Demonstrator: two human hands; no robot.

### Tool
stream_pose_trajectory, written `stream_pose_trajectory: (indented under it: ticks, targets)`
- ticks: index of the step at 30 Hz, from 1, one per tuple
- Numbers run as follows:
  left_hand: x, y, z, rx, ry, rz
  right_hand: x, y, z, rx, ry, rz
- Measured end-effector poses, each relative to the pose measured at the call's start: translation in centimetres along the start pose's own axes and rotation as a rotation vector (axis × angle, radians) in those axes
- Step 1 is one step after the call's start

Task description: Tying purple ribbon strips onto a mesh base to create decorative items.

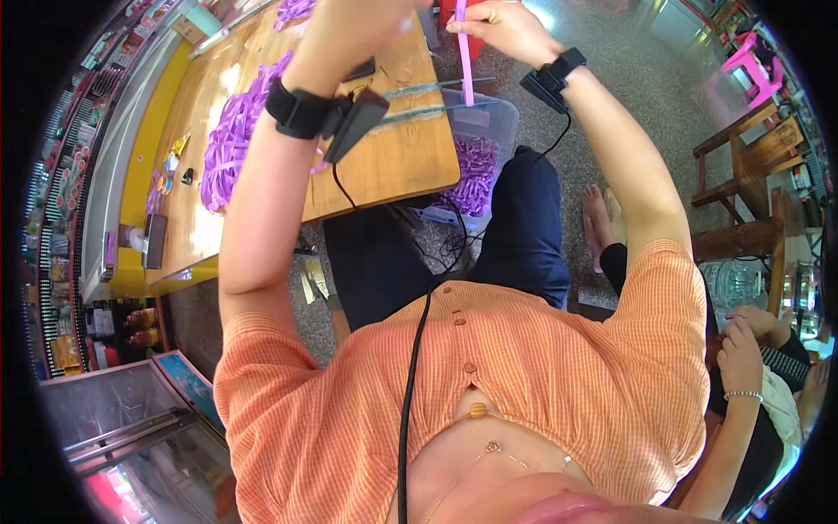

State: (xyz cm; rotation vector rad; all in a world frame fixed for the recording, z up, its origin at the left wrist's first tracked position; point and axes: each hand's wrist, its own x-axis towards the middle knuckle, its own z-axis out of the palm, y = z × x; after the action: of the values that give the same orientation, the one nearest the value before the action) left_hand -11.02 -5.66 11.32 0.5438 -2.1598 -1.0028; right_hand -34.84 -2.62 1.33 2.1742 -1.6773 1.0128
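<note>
At the top of the view, my right hand (511, 31) pinches a flat lilac ribbon (465, 65) between thumb and fingers. The ribbon hangs down over a clear plastic bin (509, 131) with many short purple strips (476, 170) inside. My left hand (362, 31) is raised above the wooden table (384, 170), to the left of the ribbon. Its fingers are smeared by motion and partly cut off by the frame edge, so what they hold is unclear. Two thin rods (419, 112) stick out past the table's right edge. A heap of looped purple ribbon (240, 131) lies on the table.
Another person's hands (742, 349) are at the lower right. A wooden chair (742, 153) and a pink stool (752, 70) stand on the right. A glass-topped freezer (131, 437) is at lower left. A black cable (415, 367) runs down my shirt.
</note>
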Motion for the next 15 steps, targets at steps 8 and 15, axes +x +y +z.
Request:
stream_pose_trajectory:
  ticks: [8, 15]
  targets:
    - [0.1, -10.1, 3.7, 0.465, -0.247, 0.102, -0.4, 4.5, 6.3, 0.247, -0.275, 0.290]
    - [1.1, -15.0, 6.4, 0.431, -0.335, 0.248, -3.3, 5.7, 9.5, 0.537, -0.284, 0.401]
